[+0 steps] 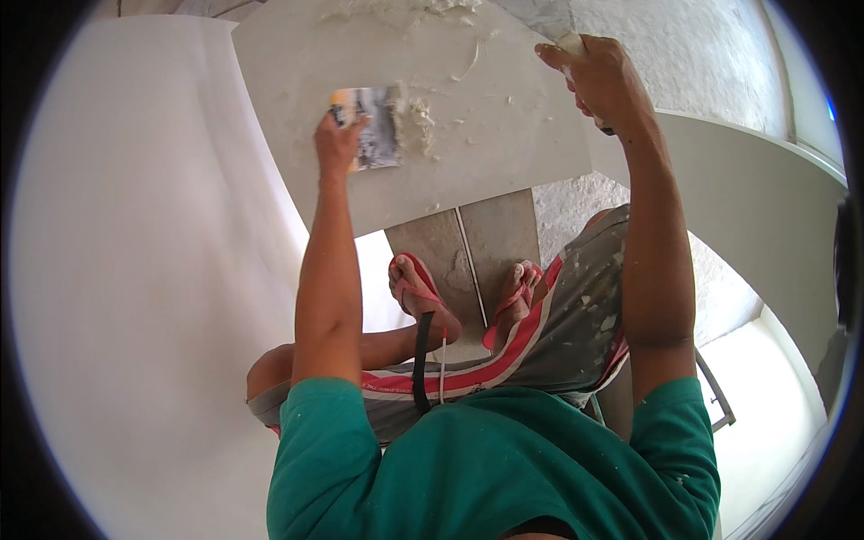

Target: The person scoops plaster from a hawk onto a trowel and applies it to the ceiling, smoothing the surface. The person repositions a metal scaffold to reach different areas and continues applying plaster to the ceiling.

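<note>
My left hand (339, 141) grips a wide putty knife (382, 126). Its smeared, blurred grey blade is over the pale board (504, 153), beside a ridge of off-white putty (420, 126). Over the board's right edge, my right hand (614, 83) is closed around a pale handle (571, 45) with a black end showing below the fist. I cannot make out what kind of tool it belongs to. More putty (441, 7) is heaped at the board's far edge, with thin streaks and crumbs scattered across its surface.
A smooth white wall (135, 270) rises close on my left. To the right curves a pale panel (747, 171). My feet in red flip-flops (414, 279) rest on grey floor tiles (450, 247) below the board's near edge.
</note>
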A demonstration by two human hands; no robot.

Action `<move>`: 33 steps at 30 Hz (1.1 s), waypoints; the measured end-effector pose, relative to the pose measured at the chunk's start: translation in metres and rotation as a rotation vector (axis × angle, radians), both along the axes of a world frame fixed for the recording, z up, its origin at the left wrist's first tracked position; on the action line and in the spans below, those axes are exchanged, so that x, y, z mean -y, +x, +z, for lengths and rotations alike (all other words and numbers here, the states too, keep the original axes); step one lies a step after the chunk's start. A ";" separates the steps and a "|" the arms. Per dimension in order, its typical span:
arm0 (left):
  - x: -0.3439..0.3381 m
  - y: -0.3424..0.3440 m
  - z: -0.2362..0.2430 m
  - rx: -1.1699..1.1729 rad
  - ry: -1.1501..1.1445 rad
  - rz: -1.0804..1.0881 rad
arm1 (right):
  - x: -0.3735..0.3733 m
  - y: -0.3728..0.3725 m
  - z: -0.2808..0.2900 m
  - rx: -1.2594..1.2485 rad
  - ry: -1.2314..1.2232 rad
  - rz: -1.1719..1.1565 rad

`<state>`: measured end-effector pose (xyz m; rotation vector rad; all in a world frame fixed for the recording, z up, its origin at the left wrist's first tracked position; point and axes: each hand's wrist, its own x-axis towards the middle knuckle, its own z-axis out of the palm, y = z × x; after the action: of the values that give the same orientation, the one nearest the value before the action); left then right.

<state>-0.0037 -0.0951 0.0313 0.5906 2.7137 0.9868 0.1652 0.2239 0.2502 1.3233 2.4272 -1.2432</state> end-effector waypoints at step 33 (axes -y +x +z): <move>0.024 0.169 -0.021 0.347 0.184 0.568 | -0.003 0.001 0.005 -0.008 -0.012 0.027</move>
<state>0.1651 -0.1191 0.0102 -0.3335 2.5225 1.3235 0.1660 0.2270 0.2556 1.2803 2.4310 -1.2574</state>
